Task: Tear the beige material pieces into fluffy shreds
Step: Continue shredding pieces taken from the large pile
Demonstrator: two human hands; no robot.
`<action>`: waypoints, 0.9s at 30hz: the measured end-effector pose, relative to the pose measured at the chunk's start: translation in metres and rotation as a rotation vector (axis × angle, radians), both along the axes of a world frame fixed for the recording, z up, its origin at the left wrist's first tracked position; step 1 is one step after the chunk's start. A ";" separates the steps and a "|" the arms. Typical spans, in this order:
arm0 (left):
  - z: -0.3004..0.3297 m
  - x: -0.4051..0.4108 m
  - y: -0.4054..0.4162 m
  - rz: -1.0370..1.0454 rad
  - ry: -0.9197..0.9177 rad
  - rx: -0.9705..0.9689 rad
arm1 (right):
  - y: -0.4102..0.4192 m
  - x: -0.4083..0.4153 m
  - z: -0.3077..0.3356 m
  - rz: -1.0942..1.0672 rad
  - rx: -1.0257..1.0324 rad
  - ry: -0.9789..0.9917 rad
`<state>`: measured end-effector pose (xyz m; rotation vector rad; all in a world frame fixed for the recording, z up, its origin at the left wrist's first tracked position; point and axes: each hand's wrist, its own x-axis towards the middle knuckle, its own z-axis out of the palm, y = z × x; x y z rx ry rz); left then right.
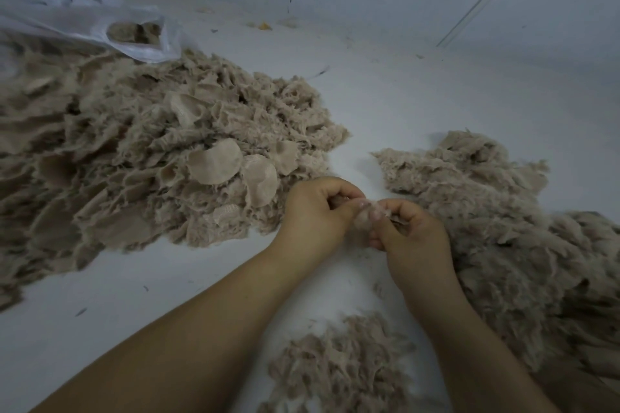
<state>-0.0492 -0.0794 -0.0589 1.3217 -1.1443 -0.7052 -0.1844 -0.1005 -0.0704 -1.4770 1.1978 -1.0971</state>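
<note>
Fingers (339, 199) of the left hand (315, 211) are curled and pinch one end of a small beige piece (364, 216); the right hand (411, 228) has its fingers curled too and pinches the other end. The two hands almost touch, with the piece bunched between the thumbs, just above the white tabletop (167, 278), near the middle of the scene.

I think the main risk is that the piece slips out of one pinch instead of tearing, because so little of it shows between the thumbs and the grip is only at the tips. A short pull may also give two flat halves and not fluff, so it would need more pulls. If the hands drift to the left, finished bits may fall among the untorn pieces and mix with them.

Its long axis, as far as I can tell, runs left to right, from one hand to the other, and tilts a little down toward the near side. It is crumpled and partly hidden, so I cannot say that it points any one way.

Nearest is a small pile (339, 369) of shreds between the forearms. To the right lies a bigger shred heap (496, 228), touching the right wrist. On the left, a wide mound (141, 157) holds flat round discs (214, 161) together with fluffier bits, so much work seems left. Far left, a clear bag (134, 33) lies open with more beige material inside.
</note>
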 end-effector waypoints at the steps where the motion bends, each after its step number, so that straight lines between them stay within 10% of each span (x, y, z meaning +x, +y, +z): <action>1: 0.000 0.000 0.000 0.012 0.019 -0.001 | 0.000 0.000 0.000 -0.006 0.002 0.002; 8: 0.000 0.009 0.002 0.046 0.161 -0.031 | -0.004 -0.002 -0.001 -0.070 0.068 -0.081; 14: 0.012 0.031 0.018 -0.921 0.055 0.369 | -0.001 -0.001 0.004 -0.059 0.155 -0.163; 20: 0.006 0.011 0.006 -0.162 0.028 0.143 | -0.002 -0.001 0.004 -0.037 0.117 -0.129; 27: 0.002 0.002 -0.001 -0.111 -0.023 0.102 | -0.002 0.001 0.001 -0.030 0.095 -0.142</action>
